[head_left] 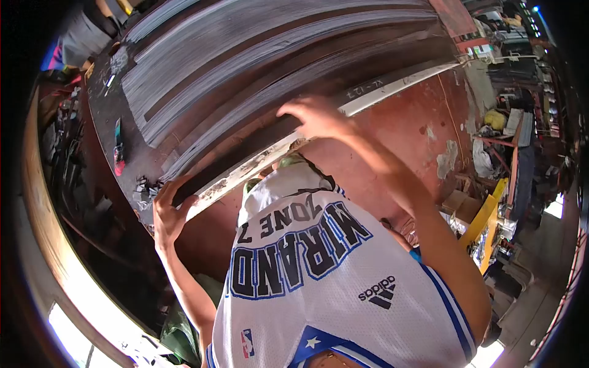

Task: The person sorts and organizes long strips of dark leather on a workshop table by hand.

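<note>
Along the near edge of the worktable lies a long dark bar (239, 156) with chalk-like marks further right; a pale, worn edge runs along its near side. At the bar's left end, my left hand (170, 214) is closed round it, thumb on the near side and fingers over the far side. My right hand (320, 118) is over the middle of the bar, slightly blurred, its thumb and fingers apart and nothing between them. Beyond the bar, several long grey metal strips (202, 80) lie side by side on the dark tabletop (104, 116).
A marker-like tool with a red end (119, 147) and small dark metal pieces (147, 187) lie at the table's left. Cluttered shelving, a yellow metal frame (485, 218) and a cardboard box (461, 206) stand to the right. A reddish panel (399, 141) extends below the bar.
</note>
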The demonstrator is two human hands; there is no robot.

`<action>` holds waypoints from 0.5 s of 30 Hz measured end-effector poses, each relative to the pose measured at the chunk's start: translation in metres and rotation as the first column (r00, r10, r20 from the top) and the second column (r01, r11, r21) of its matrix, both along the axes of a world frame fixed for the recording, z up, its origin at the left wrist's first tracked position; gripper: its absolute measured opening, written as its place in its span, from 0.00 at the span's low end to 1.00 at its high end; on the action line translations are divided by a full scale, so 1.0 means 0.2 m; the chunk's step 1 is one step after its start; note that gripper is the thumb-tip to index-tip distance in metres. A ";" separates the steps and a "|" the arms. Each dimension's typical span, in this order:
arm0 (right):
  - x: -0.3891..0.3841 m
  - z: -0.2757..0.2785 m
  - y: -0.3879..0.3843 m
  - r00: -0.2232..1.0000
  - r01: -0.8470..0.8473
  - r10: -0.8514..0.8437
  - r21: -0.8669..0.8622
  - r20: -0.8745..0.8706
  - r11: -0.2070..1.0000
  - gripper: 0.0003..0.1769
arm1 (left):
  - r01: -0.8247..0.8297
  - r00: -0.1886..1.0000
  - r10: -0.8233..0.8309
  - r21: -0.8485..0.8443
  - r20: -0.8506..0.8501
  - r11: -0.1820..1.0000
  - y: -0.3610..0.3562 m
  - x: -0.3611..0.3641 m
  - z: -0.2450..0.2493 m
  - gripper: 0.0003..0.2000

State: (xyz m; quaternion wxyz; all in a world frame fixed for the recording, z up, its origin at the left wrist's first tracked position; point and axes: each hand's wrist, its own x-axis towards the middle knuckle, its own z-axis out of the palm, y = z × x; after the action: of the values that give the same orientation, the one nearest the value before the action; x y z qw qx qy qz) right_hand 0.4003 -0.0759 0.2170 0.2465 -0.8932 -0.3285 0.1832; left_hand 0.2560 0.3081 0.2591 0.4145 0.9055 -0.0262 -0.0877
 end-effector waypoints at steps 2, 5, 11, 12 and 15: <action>0.11 0.02 -0.26 0.996 0.088 -0.089 -0.082 -0.009 0.993 0.30 | -0.017 1.000 0.017 0.014 0.001 1.000 0.05 0.00 -0.01 0.22; 0.23 0.09 -0.68 0.962 0.216 -0.208 -0.030 0.176 0.976 0.30 | -0.044 0.999 0.042 0.070 0.029 0.997 0.16 0.00 -0.03 0.21; 0.50 0.25 -1.46 0.788 0.400 -0.248 -0.162 0.564 0.902 0.26 | -0.099 0.995 0.101 0.217 0.002 0.971 0.41 -0.02 -0.04 0.19; 0.54 0.32 -1.56 0.764 0.432 -0.241 -0.198 0.599 0.880 0.28 | -0.130 0.991 0.134 0.234 0.000 0.964 0.43 -0.01 -0.05 0.19; 0.73 0.42 -1.93 0.701 0.522 -0.255 -0.236 0.666 0.820 0.29 | -0.171 0.985 0.167 0.321 0.040 0.932 0.52 0.04 -0.04 0.19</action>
State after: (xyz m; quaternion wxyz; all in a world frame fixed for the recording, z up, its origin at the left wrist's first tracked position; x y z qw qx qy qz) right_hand 0.5468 -0.4623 0.3006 -0.0305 -0.9835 -0.1429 -0.1066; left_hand 0.2638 0.4113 0.2518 0.2664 0.9604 0.0642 -0.0496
